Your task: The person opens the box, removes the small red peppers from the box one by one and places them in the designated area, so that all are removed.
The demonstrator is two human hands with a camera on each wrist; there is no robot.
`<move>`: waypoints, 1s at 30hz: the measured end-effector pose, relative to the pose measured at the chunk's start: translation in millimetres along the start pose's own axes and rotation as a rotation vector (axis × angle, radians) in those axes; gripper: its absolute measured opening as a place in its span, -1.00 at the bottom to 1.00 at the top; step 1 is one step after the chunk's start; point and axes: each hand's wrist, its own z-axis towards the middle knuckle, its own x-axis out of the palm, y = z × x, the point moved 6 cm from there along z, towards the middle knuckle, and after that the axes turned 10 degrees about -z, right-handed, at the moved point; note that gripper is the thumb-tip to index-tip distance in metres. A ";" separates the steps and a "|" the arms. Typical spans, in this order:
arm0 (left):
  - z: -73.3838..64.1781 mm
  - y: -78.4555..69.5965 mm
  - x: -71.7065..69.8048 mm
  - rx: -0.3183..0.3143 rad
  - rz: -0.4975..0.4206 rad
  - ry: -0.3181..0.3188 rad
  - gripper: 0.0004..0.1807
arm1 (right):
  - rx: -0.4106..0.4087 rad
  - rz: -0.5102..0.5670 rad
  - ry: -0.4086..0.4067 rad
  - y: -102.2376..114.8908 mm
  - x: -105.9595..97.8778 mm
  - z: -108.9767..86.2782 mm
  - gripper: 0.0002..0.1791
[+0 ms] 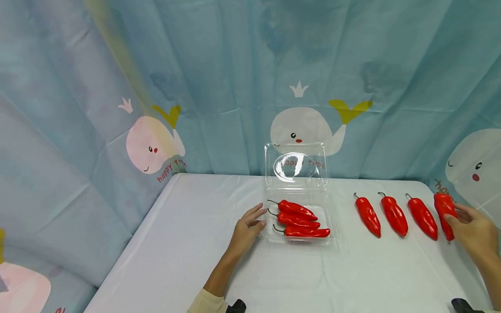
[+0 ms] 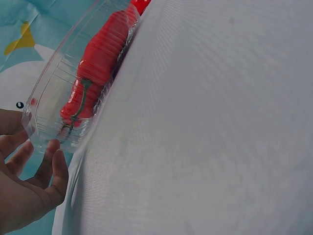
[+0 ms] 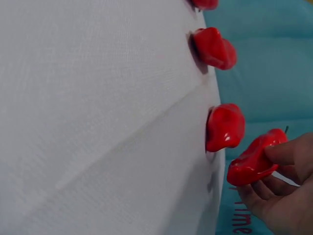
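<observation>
At the right end of a row, my right hand (image 1: 475, 230) pinches a red pepper (image 1: 445, 215) between thumb and fingers. In the right wrist view this held pepper (image 3: 257, 159) shows a gap from its neighbour (image 3: 225, 127). Three more red peppers lie to its left, stems pointing away, the nearest one (image 1: 422, 218) close by. My left hand (image 1: 246, 230) is at the left side of a clear plastic clamshell container (image 1: 332, 204), its loosely bent fingertips at the wall. Three red peppers (image 1: 299, 219) lie crosswise inside, stems to the left.
The container's hinged lid (image 1: 295, 165) stands raised at the back. A white cloth covers the table (image 1: 164, 261). Behind and beside the table hangs a blue curtain (image 1: 227, 87) printed with whales.
</observation>
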 end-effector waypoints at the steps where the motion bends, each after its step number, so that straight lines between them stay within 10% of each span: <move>1: 0.0 0.5 0.1 -0.002 0.000 0.000 -0.55 | -0.002 -0.001 0.002 -1.3 1.2 1.0 -0.33; 30: 0.7 -1.8 0.2 0.005 0.011 -0.014 -0.56 | -0.007 -0.069 -0.006 -4.9 16.3 21.5 -0.38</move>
